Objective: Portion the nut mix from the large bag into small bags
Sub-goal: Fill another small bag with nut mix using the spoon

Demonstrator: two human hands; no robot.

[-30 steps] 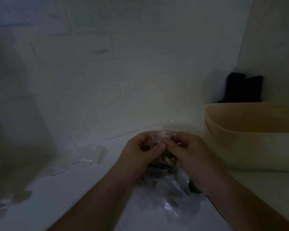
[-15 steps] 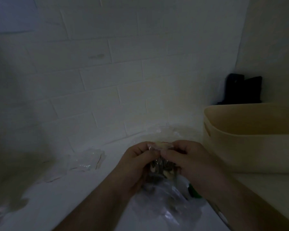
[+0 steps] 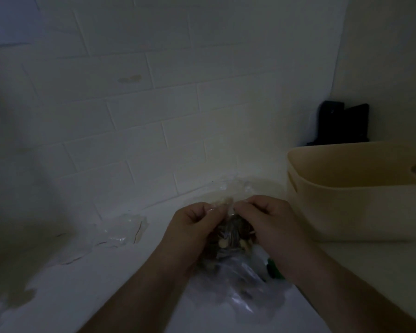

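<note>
Together left hand (image 3: 190,227) and right hand (image 3: 271,224) pinch small bag (image 3: 233,233).

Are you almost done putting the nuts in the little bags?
Not yet. Nothing visibly finished: the tub on the right shows no filled bags from here. In hand: the left hand and right hand pinch the top of a small bag with nuts in it. Left to do: the large bag lies underneath, and more clear bags lie on the counter, seemingly empty.
</note>
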